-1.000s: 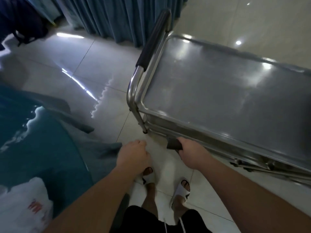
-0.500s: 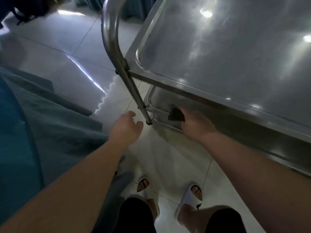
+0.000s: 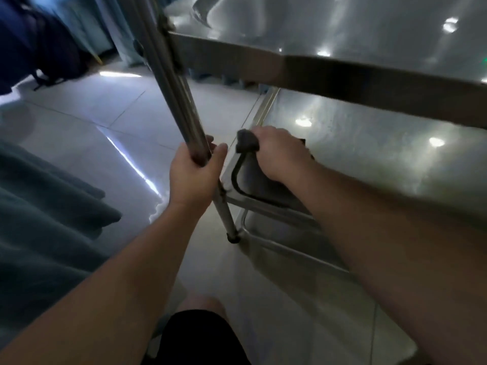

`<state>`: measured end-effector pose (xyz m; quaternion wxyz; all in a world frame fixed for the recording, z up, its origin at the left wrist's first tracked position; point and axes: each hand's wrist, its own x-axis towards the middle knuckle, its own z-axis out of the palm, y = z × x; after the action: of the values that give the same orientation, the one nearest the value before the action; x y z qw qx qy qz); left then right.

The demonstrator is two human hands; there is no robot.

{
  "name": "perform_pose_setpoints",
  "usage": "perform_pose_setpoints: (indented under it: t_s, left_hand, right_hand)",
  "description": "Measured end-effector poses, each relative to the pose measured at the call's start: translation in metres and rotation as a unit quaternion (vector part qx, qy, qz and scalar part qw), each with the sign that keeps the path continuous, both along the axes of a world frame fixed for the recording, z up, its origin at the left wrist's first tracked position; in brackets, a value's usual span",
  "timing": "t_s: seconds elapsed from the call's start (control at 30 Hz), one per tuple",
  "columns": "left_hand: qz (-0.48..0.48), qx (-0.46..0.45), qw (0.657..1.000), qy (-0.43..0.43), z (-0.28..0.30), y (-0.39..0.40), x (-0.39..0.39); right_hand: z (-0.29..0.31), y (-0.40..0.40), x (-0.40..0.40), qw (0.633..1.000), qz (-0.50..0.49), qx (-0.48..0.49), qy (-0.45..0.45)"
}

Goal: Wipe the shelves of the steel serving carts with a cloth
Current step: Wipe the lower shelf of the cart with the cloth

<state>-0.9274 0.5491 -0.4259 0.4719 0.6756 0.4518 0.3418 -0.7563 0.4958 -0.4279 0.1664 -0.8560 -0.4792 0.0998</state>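
Step in hand, as I judged it: wiping the middle shelf of the steel cart, starting at its near left corner. My left hand was wrapped round the cart's upright post, fingers and thumb curled about the tube, steadying the frame. My right hand was closed over a dark cloth, pressing it onto the shelf at the corner, just beside the post. Only a bunched fold of the cloth showed at 10 o'clock of my knuckles, with a small dark edge past them at 2 o'clock; the rest was hidden under my palm.

Next move, I reckoned: sweep the cloth along the shelf toward 3 o'clock, keeping under the top shelf, which overhung my hand closely. The left grip should hold so the cart does not roll.

The shelf looked dull grey steel with a raised rim, dotted with bright reflections of lights. A dark curved band ran round the inside of the corner below my right wrist; whether grime, shadow or a wet streak, I could not tell. A lower shelf sat beneath, at 6 o'clock of the corner, above the pale tiled floor.
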Motion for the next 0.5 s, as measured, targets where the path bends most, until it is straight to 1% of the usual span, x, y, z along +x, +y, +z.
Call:
perform_pose_setpoints:
  t_s: [0.07, 0.1, 0.17, 0.27, 0.4, 0.47, 0.5]
  left_hand:
    - [0.032, 0.01, 0.998, -0.046, -0.007, 0.004, 0.009]
    - [0.046, 0.011, 0.996, -0.07, -0.011, 0.005, 0.013]
    - [0.075, 0.0, 0.991, -0.108, -0.016, 0.005, 0.021]
    - [0.108, -0.018, 0.985, -0.134, -0.022, -0.002, 0.027]
    - [0.107, -0.029, 0.986, -0.123, -0.022, -0.002, 0.025]
    - [0.097, -0.033, 0.987, -0.127, -0.024, 0.001, 0.024]
    - [0.092, -0.032, 0.987, -0.13, -0.024, 0.001, 0.024]
  right_hand:
    - [-0.014, 0.013, -0.007, 0.996, 0.027, -0.028, 0.077]
    - [-0.022, 0.016, -0.013, 0.991, 0.056, -0.053, 0.108]
    - [-0.033, 0.012, -0.026, 0.982, 0.129, -0.084, 0.11]
    - [-0.041, -0.024, -0.038, 0.976, 0.182, -0.06, 0.099]
    - [-0.053, -0.091, -0.019, 0.981, 0.174, -0.064, 0.055]
    - [-0.059, -0.109, 0.014, 0.989, 0.13, -0.074, 0.007]
    - [-0.064, -0.109, 0.037, 0.993, 0.088, -0.072, -0.014]
